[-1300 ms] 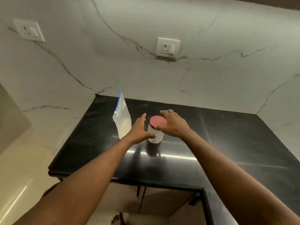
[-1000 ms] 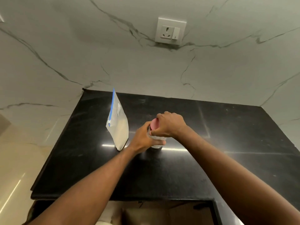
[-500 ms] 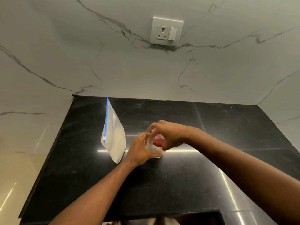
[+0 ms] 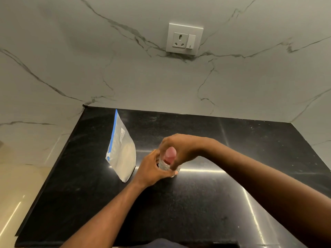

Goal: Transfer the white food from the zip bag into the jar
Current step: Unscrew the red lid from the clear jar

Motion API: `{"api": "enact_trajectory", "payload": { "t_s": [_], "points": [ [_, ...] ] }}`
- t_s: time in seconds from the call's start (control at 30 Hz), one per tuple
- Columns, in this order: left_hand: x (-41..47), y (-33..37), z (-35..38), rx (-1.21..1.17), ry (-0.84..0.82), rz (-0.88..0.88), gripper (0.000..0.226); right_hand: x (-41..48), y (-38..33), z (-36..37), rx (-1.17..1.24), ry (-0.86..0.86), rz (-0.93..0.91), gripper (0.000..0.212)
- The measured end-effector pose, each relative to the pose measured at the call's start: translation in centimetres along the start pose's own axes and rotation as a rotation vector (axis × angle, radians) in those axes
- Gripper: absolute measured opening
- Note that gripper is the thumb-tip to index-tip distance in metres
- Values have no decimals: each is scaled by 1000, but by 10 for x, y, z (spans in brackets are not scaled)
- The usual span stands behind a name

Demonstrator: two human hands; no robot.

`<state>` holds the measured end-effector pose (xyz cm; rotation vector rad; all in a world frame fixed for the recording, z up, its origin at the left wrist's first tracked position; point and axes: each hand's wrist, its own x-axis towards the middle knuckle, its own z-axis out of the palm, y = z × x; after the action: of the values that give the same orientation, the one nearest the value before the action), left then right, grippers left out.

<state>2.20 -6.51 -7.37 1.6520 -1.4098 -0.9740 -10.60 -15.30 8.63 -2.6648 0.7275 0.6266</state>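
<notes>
A small clear jar [image 4: 163,165] with a red lid [image 4: 170,154] stands on the black counter [image 4: 197,203] near its middle. My left hand [image 4: 152,170] wraps around the jar's body from the left. My right hand [image 4: 179,149] is curled over the red lid from above and the right, and the lid shows blurred between the fingers. Most of the jar is hidden by both hands. Just left of the jar stands a clear zip bag [image 4: 122,154] with a blue seal strip, upright, holding white food in its lower half.
A marble wall rises behind the counter, with a white socket and switch plate [image 4: 184,39] above. The counter's left edge [image 4: 52,172] drops to a light floor. Its front edge [image 4: 125,245] is close to me.
My left hand closed around the jar and my right hand came down over the lid, then turned on it. The view moved closer and lower over the counter. The bag stayed put.
</notes>
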Motion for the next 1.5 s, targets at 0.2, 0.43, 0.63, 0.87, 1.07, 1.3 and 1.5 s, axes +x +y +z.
{"api": "enact_trajectory", "payload": {
  "t_s": [0.2, 0.43, 0.63, 0.87, 1.07, 1.3, 1.5],
  "points": [
    [-1, 3, 3, 5, 37, -24, 84, 12, 1, 14, -194, 73, 187, 72],
    [-1, 3, 3, -10, 16, -10, 87, 0, 6, 7, -104, 8, 24, 83],
    [-1, 4, 5, -2, 52, -24, 93, 4, 2, 23, -179, 167, 170, 76],
    [-1, 3, 8, -52, 72, 17, 90, -30, 40, 12, 197, 354, 15, 85],
    [-4, 5, 18, -49, 170, 13, 90, -43, 96, 100, 841, 797, 344, 83],
    [-13, 16, 30, -26, 260, -22, 90, -21, 99, 192, 760, 727, 588, 103],
    [-21, 18, 34, 17, 284, -68, 100, -12, 103, 187, 714, 560, 594, 126]
  ]
}}
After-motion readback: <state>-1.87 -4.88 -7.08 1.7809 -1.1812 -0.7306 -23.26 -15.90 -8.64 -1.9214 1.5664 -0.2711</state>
